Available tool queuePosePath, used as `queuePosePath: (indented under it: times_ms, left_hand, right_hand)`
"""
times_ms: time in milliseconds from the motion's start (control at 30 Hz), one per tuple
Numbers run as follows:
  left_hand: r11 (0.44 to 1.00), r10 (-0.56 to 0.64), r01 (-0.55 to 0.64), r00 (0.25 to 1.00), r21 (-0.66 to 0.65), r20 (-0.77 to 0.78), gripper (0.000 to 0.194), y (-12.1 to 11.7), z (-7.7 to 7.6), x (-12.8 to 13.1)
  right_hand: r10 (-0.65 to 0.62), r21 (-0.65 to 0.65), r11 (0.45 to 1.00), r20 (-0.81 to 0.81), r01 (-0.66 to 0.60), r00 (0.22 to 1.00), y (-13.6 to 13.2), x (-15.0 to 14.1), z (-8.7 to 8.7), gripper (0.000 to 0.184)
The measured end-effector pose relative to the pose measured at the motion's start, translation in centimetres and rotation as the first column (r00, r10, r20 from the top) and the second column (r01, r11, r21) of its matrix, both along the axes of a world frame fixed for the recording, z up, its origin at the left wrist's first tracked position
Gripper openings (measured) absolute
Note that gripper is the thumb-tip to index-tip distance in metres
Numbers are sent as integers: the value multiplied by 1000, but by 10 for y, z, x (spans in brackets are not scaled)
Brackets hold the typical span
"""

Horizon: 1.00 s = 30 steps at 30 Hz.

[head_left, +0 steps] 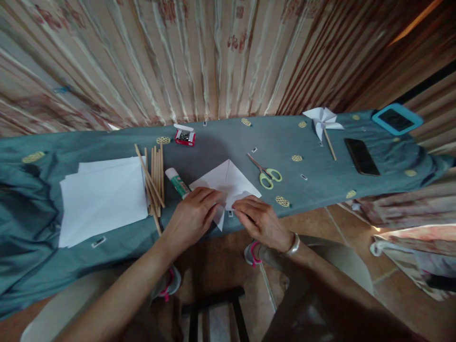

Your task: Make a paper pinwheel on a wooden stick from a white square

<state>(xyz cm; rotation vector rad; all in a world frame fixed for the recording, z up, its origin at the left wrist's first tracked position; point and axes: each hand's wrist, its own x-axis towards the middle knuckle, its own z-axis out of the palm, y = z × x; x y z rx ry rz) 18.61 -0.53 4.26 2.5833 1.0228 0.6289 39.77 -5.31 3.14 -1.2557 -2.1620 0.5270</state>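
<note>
A white paper square (238,183), cut and creased toward its middle, lies in front of me near the table's front edge. My left hand (194,209) has its fingers closed on the paper's left part, where a pointed flap sticks out below. On the right part, my right hand (261,218) pinches the paper's near edge between thumb and fingers. A green and white glue stick (177,183) lies just beyond my left hand. Scissors with light green handles (265,173) rest to the right of the paper, blades partly apart.
Left are a stack of white paper (103,199) and several wooden sticks (156,175). Behind sits a red box of small metal pins (185,137). A paper pinwheel (323,121), a dark phone (361,156) and a blue-framed device (397,118) lie right. Curtains (228,57) hang behind.
</note>
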Motion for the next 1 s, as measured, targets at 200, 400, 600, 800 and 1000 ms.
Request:
queuePosePath:
  times_ms: [200, 400, 600, 800, 1000]
  left_hand:
    - [998, -63, 63, 997, -11, -42, 26, -15, -6, 9]
    - [999, -30, 32, 998, 41, -56, 37, -23, -14, 12]
    - [996, -25, 30, 998, 83, -54, 37, -31, -18, 16]
    - [998, -40, 45, 995, 50, -94, 41, -35, -19, 20]
    - [999, -44, 46, 994, 19, -99, 43, -37, -20, 19]
  right_hand:
    - [-129, -135, 985, -152, 109, 980, -2, 3, -1, 17]
    - [-281, -241, 940, -144, 242, 949, 3, -3, -5, 11]
    - [-373, -330, 887, -103, 322, 922, 8, -5, -3, 9]
    - [-352, -313, 895, -58, 318, 934, 11, -5, 2, 3]
    - [-338, -333, 891, -30, 309, 941, 13, -5, 4, 1]
